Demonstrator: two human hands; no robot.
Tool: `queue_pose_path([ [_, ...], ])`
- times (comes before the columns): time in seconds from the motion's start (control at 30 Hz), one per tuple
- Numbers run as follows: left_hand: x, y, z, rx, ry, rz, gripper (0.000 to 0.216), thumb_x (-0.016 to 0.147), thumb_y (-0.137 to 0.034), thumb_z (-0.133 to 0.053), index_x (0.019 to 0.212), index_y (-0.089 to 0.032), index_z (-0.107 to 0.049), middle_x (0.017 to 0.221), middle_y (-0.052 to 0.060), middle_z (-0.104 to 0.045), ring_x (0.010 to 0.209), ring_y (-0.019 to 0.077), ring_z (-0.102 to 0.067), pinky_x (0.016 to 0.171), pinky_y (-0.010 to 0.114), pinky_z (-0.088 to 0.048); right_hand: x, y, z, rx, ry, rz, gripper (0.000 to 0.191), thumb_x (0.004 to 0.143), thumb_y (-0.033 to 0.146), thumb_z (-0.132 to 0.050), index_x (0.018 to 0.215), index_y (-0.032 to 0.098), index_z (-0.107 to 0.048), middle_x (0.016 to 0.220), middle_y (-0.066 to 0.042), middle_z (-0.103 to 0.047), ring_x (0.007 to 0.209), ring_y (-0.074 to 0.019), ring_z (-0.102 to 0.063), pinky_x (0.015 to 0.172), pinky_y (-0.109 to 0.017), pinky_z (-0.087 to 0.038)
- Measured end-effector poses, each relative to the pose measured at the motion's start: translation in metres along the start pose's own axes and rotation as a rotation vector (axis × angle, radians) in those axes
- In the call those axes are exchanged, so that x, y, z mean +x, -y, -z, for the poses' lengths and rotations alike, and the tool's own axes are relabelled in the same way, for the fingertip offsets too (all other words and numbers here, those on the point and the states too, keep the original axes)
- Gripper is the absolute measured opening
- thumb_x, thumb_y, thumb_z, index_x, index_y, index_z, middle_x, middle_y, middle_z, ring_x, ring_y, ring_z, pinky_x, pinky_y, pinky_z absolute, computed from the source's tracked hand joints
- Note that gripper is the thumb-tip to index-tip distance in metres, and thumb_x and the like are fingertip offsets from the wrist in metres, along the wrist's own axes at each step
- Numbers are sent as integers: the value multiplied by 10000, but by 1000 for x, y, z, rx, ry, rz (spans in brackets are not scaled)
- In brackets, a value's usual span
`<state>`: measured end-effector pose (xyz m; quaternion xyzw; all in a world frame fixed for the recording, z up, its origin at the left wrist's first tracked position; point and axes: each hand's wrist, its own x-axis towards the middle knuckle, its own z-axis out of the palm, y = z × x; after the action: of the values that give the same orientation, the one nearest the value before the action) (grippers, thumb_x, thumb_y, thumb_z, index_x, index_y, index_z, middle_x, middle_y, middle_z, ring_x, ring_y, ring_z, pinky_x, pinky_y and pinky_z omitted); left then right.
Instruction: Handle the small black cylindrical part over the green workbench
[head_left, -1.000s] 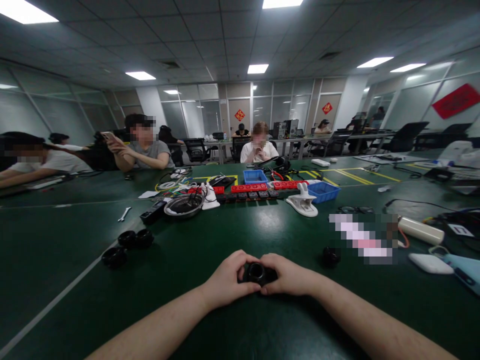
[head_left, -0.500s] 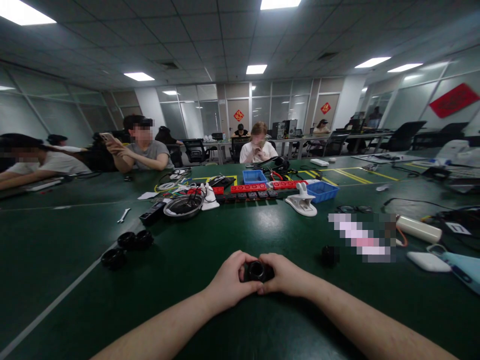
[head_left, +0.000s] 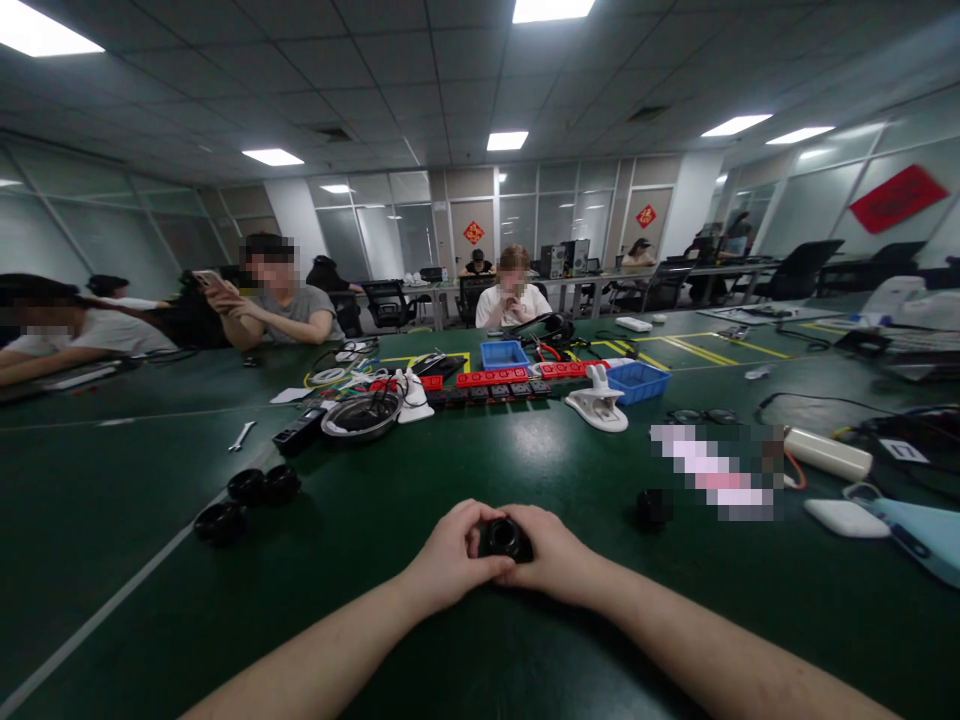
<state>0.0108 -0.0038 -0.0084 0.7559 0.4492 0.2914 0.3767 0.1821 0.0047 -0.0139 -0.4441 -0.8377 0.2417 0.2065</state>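
A small black round part (head_left: 503, 537) with a hollow middle rests low over the green table (head_left: 465, 470), gripped from both sides. My left hand (head_left: 448, 557) curls round its left side, fingers closed on it. My right hand (head_left: 552, 556) closes on its right side, thumb over the top. Both forearms reach in from the bottom edge. Much of the part is hidden by my fingers.
Three black round parts (head_left: 247, 498) lie at the left, another black piece (head_left: 652, 507) to the right. Farther off are a metal bowl (head_left: 361, 415), a white clamp (head_left: 598, 402), blue bins (head_left: 637, 381) and red blocks (head_left: 495, 377). People sit across the table.
Both hands stay closed on the black part and have drawn slightly closer together. The view has shifted a little, nothing else on the table moved.
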Motion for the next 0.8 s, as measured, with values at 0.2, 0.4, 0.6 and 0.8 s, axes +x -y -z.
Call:
queue_pose_path([
  [0.2, 0, 3, 7, 2, 112, -70, 382, 638, -304, -690, 974, -183, -557, 818, -21, -437, 580, 79, -396, 495, 178, -310, 1, -12, 16, 227, 255, 26, 361, 592, 263, -711, 919, 162, -595, 823, 7, -594, 736, -153, -530, 625, -231, -390],
  [0.4, -1, -1, 8, 28, 114, -86, 355, 641, -282, -687, 958, -184, -563, 834, -10, -455, 648, 105, -428, 531, 189, -338, 1, -11, 17, 208, 246, 57, 344, 596, 260, -714, 907, 160, -608, 827, 4, -584, 766, -163, -529, 663, -242, -389],
  [0.6, -3, -6, 8, 61, 98, -121, 332, 649, -266, -677, 951, -195, -559, 889, 4, -473, 688, 120, -436, 567, 201, -359, 1, -11, 18, 207, 242, 98, 290, 603, 239, -710, 864, 163, -609, 789, 17, -555, 755, -154, -522, 640, -224, -382],
  [0.8, -3, -5, 8, 74, 104, -91, 348, 656, -277, -673, 974, -200, -555, 872, 3, -463, 694, 124, -444, 566, 202, -369, 1, -10, 20, 179, 247, 111, 285, 621, 245, -698, 875, 155, -605, 792, 11, -553, 749, -154, -518, 641, -229, -382],
])
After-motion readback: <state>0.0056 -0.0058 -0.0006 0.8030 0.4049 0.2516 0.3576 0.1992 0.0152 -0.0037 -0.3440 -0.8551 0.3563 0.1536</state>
